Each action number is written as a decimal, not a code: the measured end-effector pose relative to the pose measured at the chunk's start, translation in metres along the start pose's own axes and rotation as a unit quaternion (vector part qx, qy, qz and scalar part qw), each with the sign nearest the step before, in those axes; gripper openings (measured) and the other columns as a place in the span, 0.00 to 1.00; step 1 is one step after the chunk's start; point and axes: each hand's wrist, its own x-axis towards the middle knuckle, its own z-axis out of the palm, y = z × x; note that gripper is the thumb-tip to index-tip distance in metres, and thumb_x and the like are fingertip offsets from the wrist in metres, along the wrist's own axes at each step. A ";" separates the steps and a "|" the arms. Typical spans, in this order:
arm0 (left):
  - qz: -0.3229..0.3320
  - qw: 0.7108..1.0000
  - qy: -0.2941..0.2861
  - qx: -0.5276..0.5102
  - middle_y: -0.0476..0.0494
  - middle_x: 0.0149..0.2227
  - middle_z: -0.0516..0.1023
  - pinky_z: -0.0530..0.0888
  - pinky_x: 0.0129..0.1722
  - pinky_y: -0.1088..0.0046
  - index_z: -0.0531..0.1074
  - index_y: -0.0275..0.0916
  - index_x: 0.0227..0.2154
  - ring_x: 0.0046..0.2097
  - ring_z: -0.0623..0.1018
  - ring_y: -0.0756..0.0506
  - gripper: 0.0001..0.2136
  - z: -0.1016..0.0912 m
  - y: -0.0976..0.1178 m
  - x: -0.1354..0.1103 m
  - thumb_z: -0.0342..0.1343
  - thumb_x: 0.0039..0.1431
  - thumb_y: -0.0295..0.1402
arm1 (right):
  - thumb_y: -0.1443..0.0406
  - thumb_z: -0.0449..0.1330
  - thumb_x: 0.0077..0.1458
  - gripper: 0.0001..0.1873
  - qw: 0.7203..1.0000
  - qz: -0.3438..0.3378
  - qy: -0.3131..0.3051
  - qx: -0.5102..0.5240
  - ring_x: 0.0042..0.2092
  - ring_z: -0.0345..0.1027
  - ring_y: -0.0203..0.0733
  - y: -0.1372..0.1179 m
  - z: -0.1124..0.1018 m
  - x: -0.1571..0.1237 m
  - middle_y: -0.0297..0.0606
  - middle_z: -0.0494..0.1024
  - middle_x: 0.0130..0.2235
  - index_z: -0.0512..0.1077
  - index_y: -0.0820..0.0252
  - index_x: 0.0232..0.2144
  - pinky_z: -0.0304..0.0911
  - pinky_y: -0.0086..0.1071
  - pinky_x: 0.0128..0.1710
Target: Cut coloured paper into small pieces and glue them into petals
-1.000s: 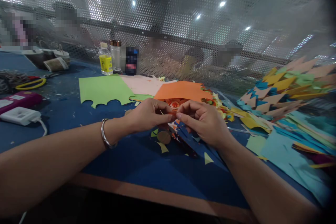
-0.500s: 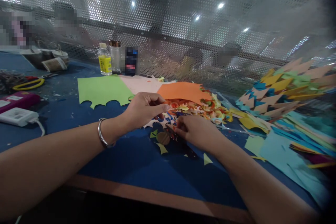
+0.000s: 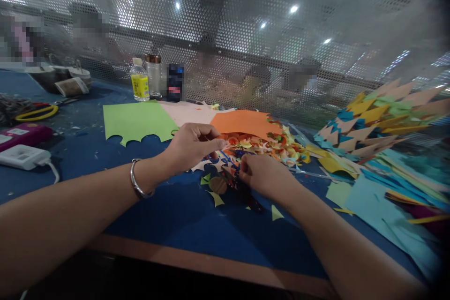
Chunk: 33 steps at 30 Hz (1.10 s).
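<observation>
My left hand point(image 3: 197, 147), with a silver bangle at the wrist, is closed in a pinch on one end of a thin blue strip point(image 3: 228, 159). The strip slants down to the right towards my right hand point(image 3: 262, 174), whose curled fingers close round its other end; the exact grip is partly hidden. Under and between the hands lie pale paper offcuts, a brownish paper disc point(image 3: 218, 185) and green scraps point(image 3: 217, 198). A dark, glossy purple object point(image 3: 256, 205) lies just below my right hand, its shape unclear.
Behind the hands are green point(image 3: 138, 122) and orange sheets point(image 3: 242, 123) with scalloped cut edges, and a heap of scraps point(image 3: 281, 147). Spiky folded paper point(image 3: 372, 124) and blue paper point(image 3: 376, 215) occupy the right. Yellow-handled scissors point(image 3: 37, 113), a white adapter point(image 3: 24, 157) and a bottle point(image 3: 139, 82) are leftward.
My right hand has shifted slightly to the right, away from my left hand, and more of the blue strip shows between them. My left hand has stayed nearly still.
</observation>
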 end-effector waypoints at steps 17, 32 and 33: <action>-0.051 0.997 0.005 -0.056 0.46 0.24 0.76 0.69 0.26 0.77 0.77 0.34 0.28 0.26 0.73 0.53 0.08 -0.003 -0.003 0.005 0.61 0.52 0.35 | 0.63 0.56 0.53 0.08 1.000 -0.011 0.010 -0.004 0.33 0.71 0.45 0.002 -0.004 0.003 0.43 0.77 0.30 0.74 0.59 0.28 0.48 0.32 0.26; -0.025 0.999 0.000 -0.039 0.48 0.25 0.73 0.66 0.27 0.75 0.77 0.37 0.27 0.26 0.69 0.53 0.09 -0.002 -0.007 0.004 0.62 0.52 0.38 | 0.65 0.58 0.47 0.05 1.000 -0.003 0.025 0.013 0.29 0.67 0.44 0.000 -0.004 0.001 0.40 0.73 0.25 0.69 0.58 0.22 0.47 0.32 0.23; -0.023 0.999 0.002 -0.039 0.48 0.25 0.73 0.66 0.27 0.75 0.77 0.37 0.27 0.26 0.69 0.53 0.09 -0.002 -0.007 0.004 0.62 0.52 0.38 | 0.64 0.58 0.47 0.06 0.999 0.003 0.032 0.019 0.28 0.67 0.43 0.000 -0.006 0.001 0.40 0.73 0.25 0.68 0.58 0.21 0.48 0.32 0.23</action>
